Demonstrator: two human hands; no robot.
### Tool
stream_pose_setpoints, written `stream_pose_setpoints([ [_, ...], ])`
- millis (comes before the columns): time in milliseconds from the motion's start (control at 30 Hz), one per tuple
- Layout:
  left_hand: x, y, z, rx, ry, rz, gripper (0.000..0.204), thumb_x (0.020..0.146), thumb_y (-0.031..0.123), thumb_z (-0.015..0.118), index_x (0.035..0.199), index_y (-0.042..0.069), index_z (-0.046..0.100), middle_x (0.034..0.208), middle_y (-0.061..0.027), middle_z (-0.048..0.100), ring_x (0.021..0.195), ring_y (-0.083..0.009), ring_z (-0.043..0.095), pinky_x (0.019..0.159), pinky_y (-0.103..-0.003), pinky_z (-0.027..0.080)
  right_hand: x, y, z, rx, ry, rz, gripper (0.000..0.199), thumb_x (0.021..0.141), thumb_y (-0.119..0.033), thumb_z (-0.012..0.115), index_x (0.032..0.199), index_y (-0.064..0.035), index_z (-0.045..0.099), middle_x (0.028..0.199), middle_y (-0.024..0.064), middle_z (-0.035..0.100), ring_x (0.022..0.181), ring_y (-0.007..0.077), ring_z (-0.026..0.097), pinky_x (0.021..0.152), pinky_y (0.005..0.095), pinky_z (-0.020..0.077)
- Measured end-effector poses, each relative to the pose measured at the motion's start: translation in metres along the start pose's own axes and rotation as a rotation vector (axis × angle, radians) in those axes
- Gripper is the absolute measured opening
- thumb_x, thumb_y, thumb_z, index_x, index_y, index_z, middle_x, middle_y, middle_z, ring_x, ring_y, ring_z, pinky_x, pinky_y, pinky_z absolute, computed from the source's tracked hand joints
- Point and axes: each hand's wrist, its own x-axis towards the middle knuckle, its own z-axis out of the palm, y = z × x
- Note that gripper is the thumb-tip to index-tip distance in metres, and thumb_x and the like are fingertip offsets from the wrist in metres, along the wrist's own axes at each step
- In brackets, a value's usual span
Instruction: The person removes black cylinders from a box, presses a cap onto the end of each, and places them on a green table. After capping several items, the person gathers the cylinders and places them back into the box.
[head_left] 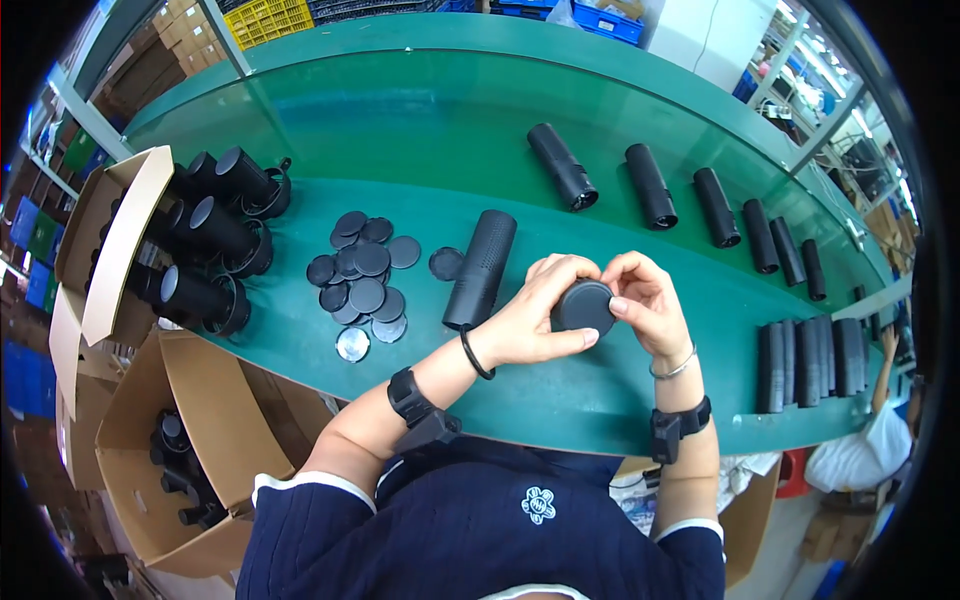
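Note:
My left hand (535,315) is wrapped round a black cylinder (583,307) whose round, flat end faces up toward me. The thumb and fingertips of my right hand (645,305) pinch the rim of that end on its right side. How far the cylinder reaches below is hidden by my hands. Left of my hands, a black tube with small holes (485,262) lies on the green bench. One loose black disc (446,263) rests against it, and a pile of black discs (368,262) is spread farther left, one of them silvery.
More black tubes (562,167) lie in a row on the green belt (420,130) beyond, and several stand close together at the right (810,362). Black assemblies (225,228) crowd the left edge beside open cartons (130,240). Another person (862,450) is at far right.

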Motion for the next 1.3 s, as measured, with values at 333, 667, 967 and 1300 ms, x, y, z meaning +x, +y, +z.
stream_pose_setpoints([
  [333, -0.008, -0.003, 0.008, 0.005, 0.045, 0.076, 0.053, 0.073, 0.028, 0.071, 0.116, 0.006, 0.05, 0.116, -0.0101, 0.052, 0.114, -0.0249, 0.046, 0.099, -0.038, 0.036, -0.018, 0.018, -0.007, -0.032, -0.009, -0.015, 0.042, 0.073, -0.009, 0.075, 0.111, -0.0036, 0.057, 0.096, 0.0032, 0.055, 0.091, 0.011, 0.052, 0.082, 0.0251, 0.0431],
  [667, 0.015, -0.016, -0.058, 0.801, 0.303, -0.446, 0.08, 0.086, 0.053, 0.06, 0.137, -0.003, 0.034, 0.125, -0.0262, 0.042, 0.114, -0.0382, 0.044, 0.098, -0.045, 0.039, 0.019, 0.015, -0.026, -0.36, 0.36, -0.042, 0.08, 0.077, -0.018, 0.074, 0.141, -0.0158, 0.025, 0.105, 0.0087, 0.057, 0.091, 0.0155, 0.056, 0.076, 0.0298, 0.0475],
  [967, -0.001, -0.01, -0.082, -0.088, -0.021, -0.301, 0.091, 0.07, 0.007, 0.073, 0.145, 0.003, 0.022, 0.116, -0.011, 0.053, 0.108, -0.0196, 0.054, 0.092, -0.033, 0.045, 0.124, 0.075, -0.161, -1.215, 0.703, 0.154, 0.066, 0.074, -0.025, 0.074, 0.132, -0.0111, 0.045, 0.115, 0.0271, 0.059, 0.109, 0.0435, 0.056, 0.091, 0.0472, 0.0453],
  [1300, -0.013, 0.002, -0.047, -0.096, -0.034, -0.1, 0.062, 0.074, 0.013, 0.07, 0.127, 0.007, 0.039, 0.126, -0.0093, 0.044, 0.12, -0.0204, 0.045, 0.101, -0.036, 0.037, 0.046, 0.006, 0.006, -0.152, 0.003, -0.062, 0.022, 0.087, -0.021, 0.065, 0.094, 0.0, 0.064, 0.083, 0.0041, 0.061, 0.078, 0.0101, 0.057, 0.071, 0.0229, 0.045],
])
